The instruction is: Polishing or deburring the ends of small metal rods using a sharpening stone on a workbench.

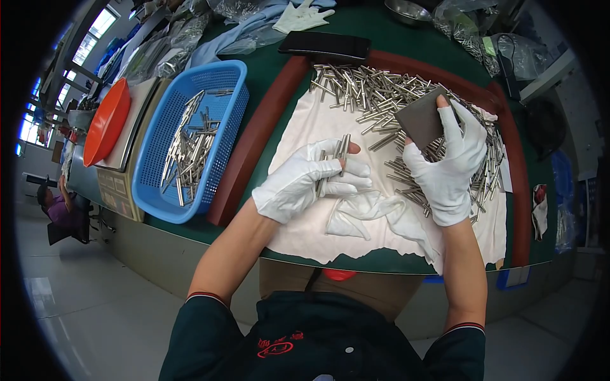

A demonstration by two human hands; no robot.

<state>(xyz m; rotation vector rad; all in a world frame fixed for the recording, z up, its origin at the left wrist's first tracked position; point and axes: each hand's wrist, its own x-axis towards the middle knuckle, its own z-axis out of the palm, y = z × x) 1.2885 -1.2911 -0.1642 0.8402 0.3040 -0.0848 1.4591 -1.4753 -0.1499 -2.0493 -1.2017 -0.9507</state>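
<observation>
Several short metal rods (pixel 344 147) are gripped in my left hand (pixel 305 179), which wears a white glove with the thumb tip bare. My right hand (pixel 452 159), gloved the same way, pinches a flat dark grey square pad (pixel 420 120) between thumb and fingers. The pad is held over a large heap of loose metal rods (pixel 362 89) spread on a pale pink cloth (pixel 295 232). Just below my left hand lies a crumpled white cloth (pixel 375 213). Part of the heap is hidden behind my right hand and the pad.
Reddish-brown bars (pixel 251 146) border the cloth on the green table. Left of them stand a blue basket (pixel 145 152) with more rods, and a scale (pixel 114 190) with an orange tray (pixel 108 124). A black phone (pixel 324 46) lies at the back. A person (pixel 60 206) sits far left.
</observation>
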